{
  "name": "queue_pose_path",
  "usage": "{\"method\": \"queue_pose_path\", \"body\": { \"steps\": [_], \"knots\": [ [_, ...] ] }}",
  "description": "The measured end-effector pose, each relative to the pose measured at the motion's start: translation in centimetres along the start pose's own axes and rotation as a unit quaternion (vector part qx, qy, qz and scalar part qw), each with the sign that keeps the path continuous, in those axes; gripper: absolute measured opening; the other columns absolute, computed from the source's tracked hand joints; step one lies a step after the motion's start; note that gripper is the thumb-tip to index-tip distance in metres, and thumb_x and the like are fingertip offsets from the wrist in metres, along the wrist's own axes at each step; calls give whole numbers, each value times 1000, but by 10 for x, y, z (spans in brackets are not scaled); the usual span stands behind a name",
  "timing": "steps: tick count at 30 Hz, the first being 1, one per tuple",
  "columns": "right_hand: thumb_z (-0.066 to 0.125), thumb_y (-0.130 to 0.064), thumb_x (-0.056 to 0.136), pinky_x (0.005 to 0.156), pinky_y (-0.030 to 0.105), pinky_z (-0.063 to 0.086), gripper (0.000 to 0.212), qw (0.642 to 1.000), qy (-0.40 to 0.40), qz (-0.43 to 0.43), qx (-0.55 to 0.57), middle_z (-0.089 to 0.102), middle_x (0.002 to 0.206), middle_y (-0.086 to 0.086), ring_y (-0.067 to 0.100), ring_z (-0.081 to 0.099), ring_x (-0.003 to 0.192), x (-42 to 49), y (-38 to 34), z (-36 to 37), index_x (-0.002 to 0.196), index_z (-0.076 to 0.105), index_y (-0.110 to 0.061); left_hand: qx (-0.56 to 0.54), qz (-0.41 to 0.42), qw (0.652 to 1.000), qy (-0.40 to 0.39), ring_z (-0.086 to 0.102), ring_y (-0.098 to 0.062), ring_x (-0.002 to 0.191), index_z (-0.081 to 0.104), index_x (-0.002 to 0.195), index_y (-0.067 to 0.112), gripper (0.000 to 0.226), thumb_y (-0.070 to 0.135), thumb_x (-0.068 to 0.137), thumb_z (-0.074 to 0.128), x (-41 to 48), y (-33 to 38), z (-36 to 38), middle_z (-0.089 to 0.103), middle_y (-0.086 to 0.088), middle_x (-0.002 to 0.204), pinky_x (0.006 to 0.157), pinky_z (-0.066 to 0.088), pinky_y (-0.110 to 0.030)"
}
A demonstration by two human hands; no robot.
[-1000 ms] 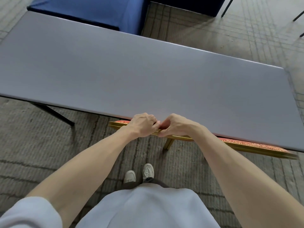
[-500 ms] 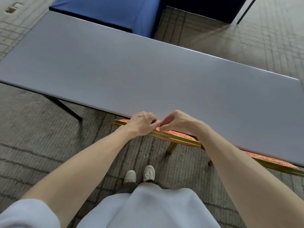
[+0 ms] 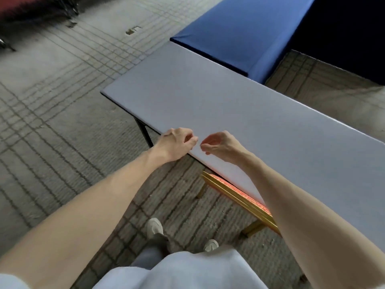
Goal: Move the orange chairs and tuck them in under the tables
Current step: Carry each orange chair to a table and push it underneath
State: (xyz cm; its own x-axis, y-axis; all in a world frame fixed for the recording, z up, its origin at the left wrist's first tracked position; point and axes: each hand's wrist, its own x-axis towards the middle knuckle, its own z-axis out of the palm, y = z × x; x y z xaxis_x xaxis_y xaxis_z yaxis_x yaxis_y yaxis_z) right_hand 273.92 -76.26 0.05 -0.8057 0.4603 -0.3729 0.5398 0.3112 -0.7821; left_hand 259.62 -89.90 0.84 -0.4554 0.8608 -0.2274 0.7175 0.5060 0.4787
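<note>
Count, chairs: one orange chair (image 3: 239, 193) in view. Only the top strip of its patterned orange back with a gold frame shows, plus two gold legs (image 3: 201, 190). The chair sits tucked in under the grey table (image 3: 260, 126), and its back lies along the table's near edge, right of my hands.

Count, tables: two. The grey table has a bare top, and one black table leg (image 3: 143, 130) shows at its left end. A blue-draped table (image 3: 239, 24) stands behind it, meeting it at the far left corner.

Count, hands: two, both mine, both bare-armed.
- My left hand (image 3: 177, 142) is over the near edge of the grey table, fingers loosely curled, holding nothing.
- My right hand (image 3: 220, 146) is just beside it over the tabletop, fingers likewise loosely curled and empty.
- The fingertips of the two hands point at each other with a narrow gap between them. Neither hand is on the chair. I cannot tell whether either one touches the tabletop.

Count, shoes (image 3: 154, 226): two, pale, on the grey carpet (image 3: 52, 101), which has a dark grid pattern.

Other: one small floor plate (image 3: 133, 30) is set in the carpet at the far left. One red item (image 3: 18, 5) with dark legs sits in the top-left corner, too blurred to identify.
</note>
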Motion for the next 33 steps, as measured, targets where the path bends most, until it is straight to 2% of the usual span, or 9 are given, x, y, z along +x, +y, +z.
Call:
{"method": "queue_pose_path", "body": {
  "steps": [3, 5, 10, 13, 16, 21, 26, 29, 33],
  "knots": [
    [67, -29, 90, 58, 12, 49, 10, 999, -1, -26, -23, 74, 81, -11, 1, 68, 77, 40, -53, 28, 90, 77, -26, -25, -33, 997, 61, 62, -21, 86, 63, 92, 18, 34, 47, 98, 46, -3, -48, -40, 69, 0, 90, 77, 48, -34],
    [66, -29, 88, 63, 16, 53, 11, 998, 3, -48, -43, 73, 78, -12, 1, 68, 77, 72, -94, 51, 84, 76, -28, -39, -53, 992, 106, 61, -21, 88, 65, 95, 17, 32, 44, 98, 49, -2, -86, -73, 69, 0, 92, 74, 43, -30],
    [67, -28, 85, 71, 34, 62, 13, 993, 48, -91, -61, 75, 79, -11, 8, 71, 78, 162, -202, 106, 77, 75, -33, -48, -61, 984, 158, 63, -19, 92, 66, 98, 23, 29, 47, 98, 49, 8, -187, -171, 70, 6, 96, 77, 48, -32],
    [64, -27, 85, 70, 33, 61, 16, 986, 90, -126, -68, 74, 83, -11, 11, 70, 80, 202, -269, 130, 75, 73, -36, -82, -63, 978, 180, 64, -14, 90, 66, 96, 26, 29, 49, 97, 49, 9, -232, -236, 70, 10, 96, 72, 46, -28],
    [60, -28, 84, 62, 27, 57, 16, 979, 129, -146, -63, 73, 83, -12, 12, 68, 77, 241, -338, 153, 86, 75, -33, -76, -53, 974, 207, 63, -13, 86, 66, 103, 25, 31, 50, 97, 49, 9, -274, -309, 67, 10, 94, 66, 44, -26],
    [60, -28, 80, 65, 29, 57, 22, 967, 165, -189, -33, 74, 86, -15, 5, 69, 79, 307, -428, 171, 97, 71, -36, -93, -58, 969, 220, 62, -14, 93, 62, 111, 24, 35, 54, 95, 51, 31, -340, -405, 64, 7, 101, 74, 48, -29],
    [67, -30, 86, 87, 35, 55, 31, 954, 185, -227, -55, 69, 103, -12, 7, 66, 92, 391, -502, 172, 116, 64, -31, -123, -52, 967, 216, 60, -14, 97, 60, 113, 26, 34, 53, 95, 52, 77, -400, -481, 62, 7, 107, 80, 48, -32],
    [68, -29, 87, 91, 39, 54, 36, 951, 198, -236, -39, 66, 109, -7, 12, 64, 98, 463, -549, 170, 122, 59, -27, -142, -30, 960, 239, 60, -12, 96, 60, 109, 26, 34, 55, 93, 53, 119, -442, -534, 63, 8, 106, 80, 49, -33],
    [70, -27, 87, 90, 35, 53, 41, 942, 230, -244, -10, 65, 113, -3, 15, 63, 101, 551, -610, 166, 126, 57, -24, -156, -39, 953, 256, 59, -8, 96, 62, 107, 28, 37, 59, 89, 55, 178, -501, -601, 63, 12, 104, 79, 46, -31]
  ]
}}
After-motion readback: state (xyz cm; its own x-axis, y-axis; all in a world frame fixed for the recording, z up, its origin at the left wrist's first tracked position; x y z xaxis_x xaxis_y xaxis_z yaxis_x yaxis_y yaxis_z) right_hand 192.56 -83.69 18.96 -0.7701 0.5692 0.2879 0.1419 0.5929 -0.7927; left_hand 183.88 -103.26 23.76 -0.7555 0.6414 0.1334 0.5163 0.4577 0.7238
